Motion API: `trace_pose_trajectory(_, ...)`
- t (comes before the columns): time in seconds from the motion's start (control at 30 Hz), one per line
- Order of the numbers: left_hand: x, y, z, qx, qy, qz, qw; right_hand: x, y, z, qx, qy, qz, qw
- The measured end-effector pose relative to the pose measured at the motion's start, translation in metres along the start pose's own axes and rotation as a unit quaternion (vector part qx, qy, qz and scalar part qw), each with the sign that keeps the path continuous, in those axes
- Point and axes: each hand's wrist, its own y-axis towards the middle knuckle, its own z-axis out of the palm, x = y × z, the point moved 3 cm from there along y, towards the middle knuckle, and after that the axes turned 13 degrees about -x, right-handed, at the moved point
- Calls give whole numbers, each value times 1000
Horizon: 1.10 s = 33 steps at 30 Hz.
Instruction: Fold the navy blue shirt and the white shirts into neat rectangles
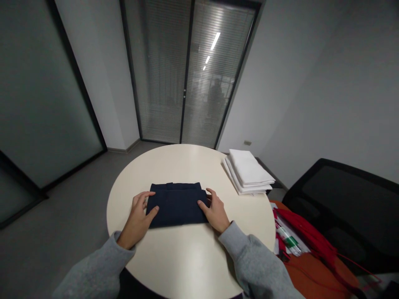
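A folded navy cloth (pixel 177 207) lies flat on the round cream table (pixel 187 261), in a neat rectangle with layered folds along its far edge. What kind of item it is, I cannot make out. My left hand (pixel 139 216) grips its left end, thumb on top and index finger at the upper left corner. At the right end, my right hand (pixel 216 209) has its thumb on the upper face, while the other fingers curl by the side edge. Parts of the curled fingers are hidden on both hands.
A stack of folded white cloths (pixel 247 170) sits at the table's right rear edge. To the right, an orange chair seat (pixel 311 274) carries a red bag (pixel 299 226) and a clear plastic bottle (pixel 289 241). Glass doors (pixel 187 74) with blinds stand behind the table.
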Motion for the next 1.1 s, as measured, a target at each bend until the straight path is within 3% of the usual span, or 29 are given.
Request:
trace_pose_trajectory(0.13, 2, -1, 0, 34, -107, -170, 979, -1, -1, 1, 11, 104, 43, 994)
trace_pose_trajectory(0.3, -11, 3, 3, 97, -185, -209, 955, 2, -1, 5, 43, 213, 90, 972)
trace_pose_trajectory(0.4, -21, 0, -4, 108, -202, -149, 962, 6, 4, -3, 40, 315, 112, 942)
trace_pose_trajectory(0.53, -15, -19, -24, 154, -117, -15, 981, 11, -3, -40, 57, 401, 90, 910)
trace_pose_trajectory(0.6, -7, -35, -30, 222, -108, 96, 964, 15, -19, -62, 108, 391, 32, 913)
trace_pose_trajectory(0.67, 2, -53, -33, 293, -116, 204, 927, 20, -41, -82, 173, 340, -33, 924)
trace_pose_trajectory(0.73, 6, -67, -35, 317, -93, 268, 905, 24, -63, -95, 239, 269, -93, 928)
trace_pose_trajectory(0.9, -12, -63, -30, 287, 29, 298, 910, 34, -81, -102, 311, 167, -145, 924)
trace_pose_trajectory(1.1, -34, -26, -12, 233, 139, 225, 936, 34, -40, -82, 214, 53, -79, 972)
